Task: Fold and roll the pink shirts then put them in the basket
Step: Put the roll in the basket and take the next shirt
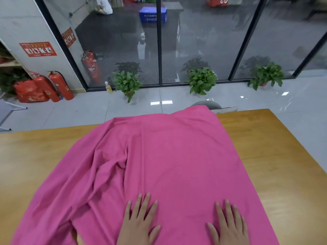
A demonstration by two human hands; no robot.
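Note:
A pink shirt (168, 156) lies spread over the wooden table (283, 156), its far end hanging past the table's back edge. The right part lies smooth; the left part is bunched in long folds and wrinkles. My left hand (139, 221) rests flat on the cloth near the bottom middle, fingers straight and spread. My right hand (229, 225) lies flat on the cloth to its right, fingers also straight. No basket is in view.
Beyond the table is a glossy tiled floor with three potted plants (201, 80) along a glass wall. Red fire extinguishers (60, 85) and a red bag stand at the far left. A grey chair back (208, 104) shows behind the table.

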